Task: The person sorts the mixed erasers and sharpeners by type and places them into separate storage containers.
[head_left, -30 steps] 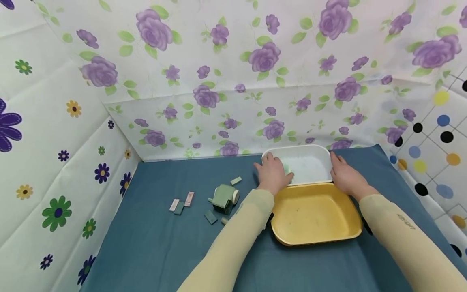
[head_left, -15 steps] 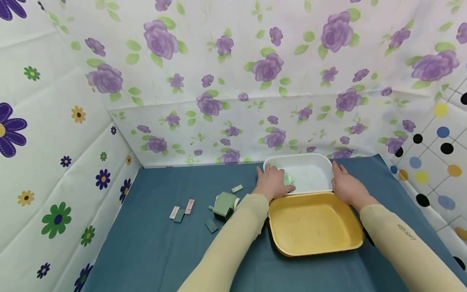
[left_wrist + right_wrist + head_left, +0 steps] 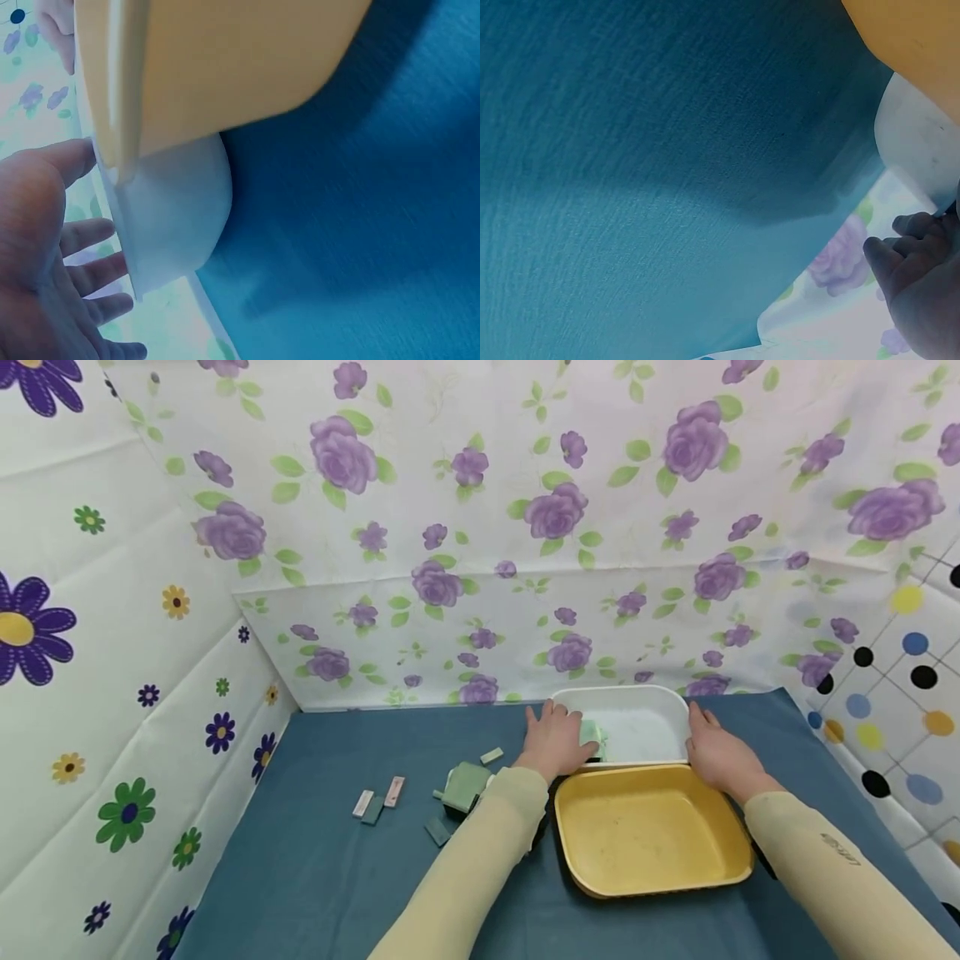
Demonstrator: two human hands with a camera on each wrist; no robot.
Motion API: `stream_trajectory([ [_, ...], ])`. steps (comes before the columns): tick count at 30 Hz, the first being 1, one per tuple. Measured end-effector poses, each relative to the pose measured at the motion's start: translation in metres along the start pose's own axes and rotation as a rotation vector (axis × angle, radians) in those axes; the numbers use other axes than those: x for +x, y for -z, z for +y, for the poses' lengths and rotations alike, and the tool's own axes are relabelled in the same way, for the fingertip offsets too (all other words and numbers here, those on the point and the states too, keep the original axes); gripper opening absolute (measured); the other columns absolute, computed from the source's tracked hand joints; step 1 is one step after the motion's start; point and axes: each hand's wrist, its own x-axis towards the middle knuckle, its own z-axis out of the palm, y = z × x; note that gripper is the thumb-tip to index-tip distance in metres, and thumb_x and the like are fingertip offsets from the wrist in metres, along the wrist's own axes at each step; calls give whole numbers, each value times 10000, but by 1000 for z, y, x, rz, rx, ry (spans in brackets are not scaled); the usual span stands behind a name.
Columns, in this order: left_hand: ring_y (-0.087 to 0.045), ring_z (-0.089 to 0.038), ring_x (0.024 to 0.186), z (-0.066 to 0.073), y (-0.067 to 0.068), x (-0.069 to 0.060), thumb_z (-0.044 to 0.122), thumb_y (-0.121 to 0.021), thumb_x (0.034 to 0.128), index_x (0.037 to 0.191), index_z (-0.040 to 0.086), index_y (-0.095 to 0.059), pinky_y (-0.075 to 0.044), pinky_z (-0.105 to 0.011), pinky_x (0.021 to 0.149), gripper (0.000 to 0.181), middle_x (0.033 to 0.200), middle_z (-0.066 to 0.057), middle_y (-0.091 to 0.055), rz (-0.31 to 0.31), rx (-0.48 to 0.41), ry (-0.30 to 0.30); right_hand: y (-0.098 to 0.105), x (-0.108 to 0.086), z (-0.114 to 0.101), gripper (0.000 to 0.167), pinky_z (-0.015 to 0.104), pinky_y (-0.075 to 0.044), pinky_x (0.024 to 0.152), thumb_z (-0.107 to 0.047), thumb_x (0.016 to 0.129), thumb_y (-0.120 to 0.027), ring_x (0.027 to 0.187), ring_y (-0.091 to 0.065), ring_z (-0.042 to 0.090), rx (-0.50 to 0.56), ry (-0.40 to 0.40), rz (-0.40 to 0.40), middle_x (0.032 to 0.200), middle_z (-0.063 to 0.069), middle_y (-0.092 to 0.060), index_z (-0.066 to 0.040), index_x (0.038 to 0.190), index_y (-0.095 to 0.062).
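A white plastic tub (image 3: pixel 645 727) stands at the back of the table, behind a yellow plastic tub (image 3: pixel 652 831) whose far rim meets its near rim. My left hand (image 3: pixel 553 739) rests over the white tub's left end; in the left wrist view its thumb and spread fingers (image 3: pixel 94 271) touch the rim. Against the right end lies my right hand (image 3: pixel 720 756), fingers extended along the outside; the right wrist view shows only part of it. Inside the white tub, beside my left thumb, sits a pale green item (image 3: pixel 594 739), partly hidden, its kind unclear.
Left of my left sleeve stands a sage-green boxy object (image 3: pixel 462 787), partly covered. Around it lie small flat blocks: pink (image 3: pixel 394 792), teal (image 3: pixel 372 810) and pale green (image 3: pixel 492 756). Floral sheeting (image 3: pixel 450 568) hangs close behind the white tub.
The head view has tilted up, so everything sits lower in it. My left hand has slid slightly left along the white tub's end, showing more of the pale green item. The right hand stays put.
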Motion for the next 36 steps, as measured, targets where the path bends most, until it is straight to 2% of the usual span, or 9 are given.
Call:
stream_trajectory([
  [7, -310, -288, 1584, -7, 7, -12, 466, -545, 1118, 1581, 215, -546, -258, -628, 1271, 526, 1576, -54, -527, 60, -157, -14, -1, 0, 3, 675, 755, -308, 1156, -153, 1125, -322, 1498, -211, 633, -5, -1, 12, 1636, 474, -135, 181, 1627, -19],
  [11, -299, -301, 1590, -7, 4, -24, 415, -566, 1119, 1577, 196, -549, -249, -631, 1273, 508, 1580, -64, -518, 144, -265, -46, -2, -2, 2, 674, 755, -302, 1160, -150, 1121, -325, 1490, -225, 640, -15, -5, 19, 1626, 483, -149, 191, 1621, -29],
  [15, -271, -322, 1602, -3, 1, -34, 402, -566, 1119, 1584, 182, -534, -244, -641, 1271, 516, 1605, -83, -482, 211, -273, -105, -1, -4, 1, 677, 759, -293, 1162, -147, 1117, -330, 1485, -226, 647, -18, -7, 16, 1619, 490, -150, 196, 1618, -30],
  [19, -258, -332, 1608, -4, 9, -39, 397, -569, 1120, 1599, 177, -511, -230, -627, 1280, 531, 1621, -95, -464, 260, -267, -126, 0, -4, 0, 683, 765, -313, 1147, -151, 1121, -334, 1470, -243, 657, -23, -5, 8, 1614, 500, -144, 191, 1620, -16],
  [21, -296, -315, 1590, -8, 17, -40, 397, -568, 1122, 1598, 170, -512, -234, -612, 1284, 530, 1609, -94, -474, 287, -284, -125, 3, -2, 0, 686, 770, -324, 1135, -155, 1125, -332, 1462, -249, 664, -22, -5, 8, 1612, 505, -136, 186, 1623, -5],
  [28, -449, -267, 1472, -31, 29, -53, 365, -584, 1118, 1576, 128, -536, -267, -568, 1280, 519, 1548, -95, -516, 338, -409, -112, 3, -5, 3, 691, 787, -335, 1112, -154, 1122, -299, 1455, -233, 676, -16, -22, -35, 1609, 516, -95, 185, 1616, 46],
  [33, -482, -289, 1438, -52, 34, -71, 327, -608, 1111, 1562, 107, -548, -327, -516, 1253, 506, 1529, -106, -523, 351, -473, -72, 1, -3, 0, 696, 784, -314, 1127, -161, 1124, -292, 1462, -222, 672, -14, -19, -50, 1613, 511, -85, 176, 1617, 66],
  [36, -462, -302, 1461, -63, 38, -76, 322, -607, 1112, 1571, 112, -537, -338, -513, 1247, 510, 1554, -106, -503, 342, -501, -59, 6, -3, -1, 698, 778, -285, 1149, -167, 1126, -287, 1478, -193, 666, -13, -24, -61, 1618, 507, -74, 175, 1616, 72],
])
